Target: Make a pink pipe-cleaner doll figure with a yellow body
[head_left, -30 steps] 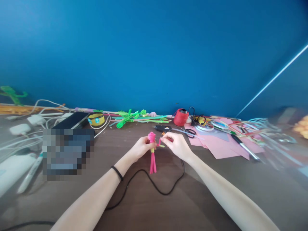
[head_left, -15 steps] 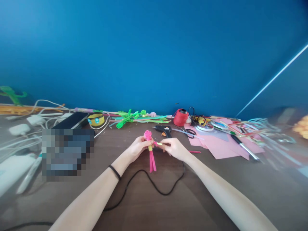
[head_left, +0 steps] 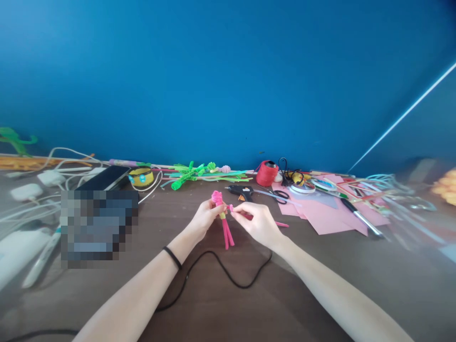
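Pinched in my left hand (head_left: 205, 216) is a pink pipe-cleaner figure (head_left: 228, 233), held upright over the table. Its curled pink top rises above my fingers, a yellow band wraps its middle, and straight pink strands hang below. My right hand (head_left: 255, 219) is closed at the figure's right side, thumb and fingertips on a small pink piece (head_left: 231, 208) that sticks out from it. Fingers partly hide where this piece joins the figure.
Behind my hands lie a black glue gun (head_left: 245, 190), scissors (head_left: 281, 194), a red thread spool (head_left: 267, 174) and green pipe cleaners (head_left: 188, 175). Pink paper (head_left: 326, 221) and a marker (head_left: 362, 218) are right. A black cable (head_left: 228, 275) curves in front; phone (head_left: 105, 178) and white cables sit left.
My right fingertips have moved left, closer to the figure, and now cover the yellow bit of the side piece. The figure's hanging strands have tilted slightly to the right.
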Action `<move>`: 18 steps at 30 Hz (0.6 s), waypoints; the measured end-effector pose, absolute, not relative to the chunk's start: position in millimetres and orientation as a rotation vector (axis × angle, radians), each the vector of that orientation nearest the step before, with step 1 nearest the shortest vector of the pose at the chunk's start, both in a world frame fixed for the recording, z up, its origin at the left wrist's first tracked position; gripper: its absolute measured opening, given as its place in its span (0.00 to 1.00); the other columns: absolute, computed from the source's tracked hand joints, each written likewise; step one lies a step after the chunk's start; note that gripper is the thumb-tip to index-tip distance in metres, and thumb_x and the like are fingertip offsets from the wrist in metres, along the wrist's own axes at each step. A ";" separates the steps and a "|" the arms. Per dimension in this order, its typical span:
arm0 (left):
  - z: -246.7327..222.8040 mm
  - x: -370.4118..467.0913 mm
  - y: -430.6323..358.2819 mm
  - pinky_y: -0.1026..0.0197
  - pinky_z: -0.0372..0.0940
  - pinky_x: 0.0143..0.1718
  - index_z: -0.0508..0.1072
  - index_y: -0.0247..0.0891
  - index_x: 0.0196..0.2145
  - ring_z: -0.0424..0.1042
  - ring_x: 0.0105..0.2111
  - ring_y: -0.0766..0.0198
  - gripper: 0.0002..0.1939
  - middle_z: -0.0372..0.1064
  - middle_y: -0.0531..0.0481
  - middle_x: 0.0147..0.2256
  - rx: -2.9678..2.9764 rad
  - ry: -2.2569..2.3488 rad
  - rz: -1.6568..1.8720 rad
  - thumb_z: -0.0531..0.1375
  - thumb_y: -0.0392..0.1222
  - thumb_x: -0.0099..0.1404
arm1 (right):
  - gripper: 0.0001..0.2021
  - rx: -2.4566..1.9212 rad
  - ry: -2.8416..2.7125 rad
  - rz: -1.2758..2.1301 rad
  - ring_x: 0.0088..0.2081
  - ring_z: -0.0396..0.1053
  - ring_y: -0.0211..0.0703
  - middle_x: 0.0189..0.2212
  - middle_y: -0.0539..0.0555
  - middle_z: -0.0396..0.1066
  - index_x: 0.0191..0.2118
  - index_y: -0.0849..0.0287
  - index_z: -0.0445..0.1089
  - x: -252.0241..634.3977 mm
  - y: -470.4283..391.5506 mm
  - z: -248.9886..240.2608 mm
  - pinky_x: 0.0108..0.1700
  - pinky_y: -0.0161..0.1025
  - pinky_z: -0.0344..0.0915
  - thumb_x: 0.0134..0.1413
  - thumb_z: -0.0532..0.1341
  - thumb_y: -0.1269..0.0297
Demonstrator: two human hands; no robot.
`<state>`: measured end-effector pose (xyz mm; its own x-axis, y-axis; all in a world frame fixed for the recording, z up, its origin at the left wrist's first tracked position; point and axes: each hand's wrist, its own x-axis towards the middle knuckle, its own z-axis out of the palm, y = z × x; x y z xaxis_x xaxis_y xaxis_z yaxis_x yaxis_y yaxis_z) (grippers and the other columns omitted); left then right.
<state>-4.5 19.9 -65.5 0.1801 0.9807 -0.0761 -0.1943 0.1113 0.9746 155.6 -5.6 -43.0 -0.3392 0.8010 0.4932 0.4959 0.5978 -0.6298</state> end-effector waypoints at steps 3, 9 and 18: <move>-67.5 -6.9 22.2 0.62 0.60 0.35 0.69 0.32 0.23 0.67 0.28 0.65 0.08 0.69 0.49 0.25 0.970 0.894 1.127 0.62 0.40 0.47 | 0.08 -0.999 -2.064 0.588 0.28 0.68 0.38 0.29 0.53 0.73 0.32 0.60 0.72 154.9 -3.1 -50.3 0.31 0.33 0.63 0.51 0.56 0.67; -70.1 -11.3 24.4 0.64 0.58 0.32 0.69 0.33 0.23 0.64 0.24 0.69 0.07 0.66 0.53 0.22 0.965 0.805 1.095 0.63 0.40 0.48 | 0.10 -1.182 -1.969 0.918 0.16 0.61 0.32 0.24 0.51 0.72 0.30 0.62 0.73 164.0 11.3 -58.7 0.23 0.32 0.60 0.50 0.56 0.64; -63.8 -11.9 21.4 0.63 0.57 0.31 0.69 0.33 0.23 0.62 0.24 0.68 0.07 0.65 0.52 0.21 1.163 0.846 0.942 0.62 0.40 0.48 | 0.08 -1.249 -1.825 0.905 0.15 0.58 0.31 0.20 0.49 0.68 0.29 0.62 0.71 172.5 19.1 -52.1 0.19 0.31 0.56 0.47 0.57 0.65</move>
<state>-11.9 21.4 -63.8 0.3776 0.9239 -0.0613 -0.1601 0.1304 0.9785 172.5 19.1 -52.1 -0.2573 0.9496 0.1789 0.4319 0.2786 -0.8578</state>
